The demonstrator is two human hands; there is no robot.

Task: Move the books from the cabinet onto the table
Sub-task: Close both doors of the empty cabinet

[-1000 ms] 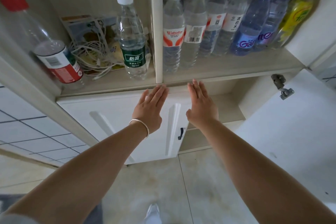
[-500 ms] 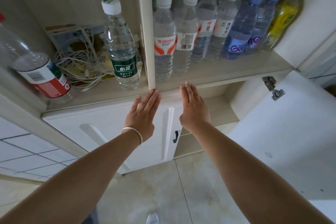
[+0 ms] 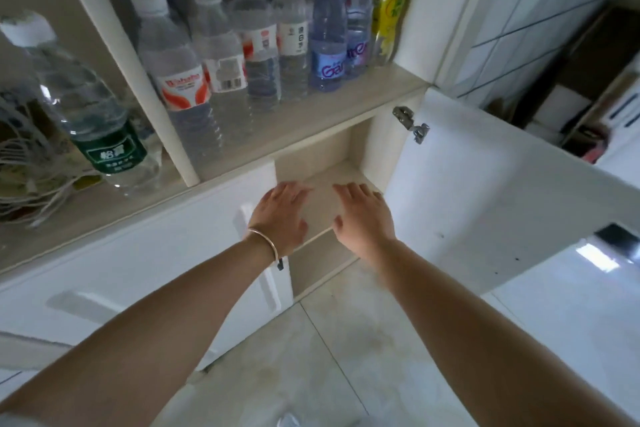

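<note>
Both hands are extended into the open lower compartment of the cabinet point(image 3: 363, 146). The left hand point(image 3: 282, 215), bearing a bracelet point(image 3: 265, 241), and the right hand point(image 3: 363, 218) are shown with the grip spread and nothing held. The inner shelf point(image 3: 322, 201) lies beneath the fingers. No books are seen. Water bottles point(image 3: 221, 59) are ranged on the shelf above; the door point(image 3: 485, 204) is swung open at right.

1. A red-and-white label on a clear water bottle point(image 3: 183, 94) reads "Wahaha", blurred.
2. A blue bottle point(image 3: 327, 55) shows "Gan", the rest hidden.
3. A green-labelled bottle point(image 3: 104, 135) carries illegible Chinese characters.
</note>
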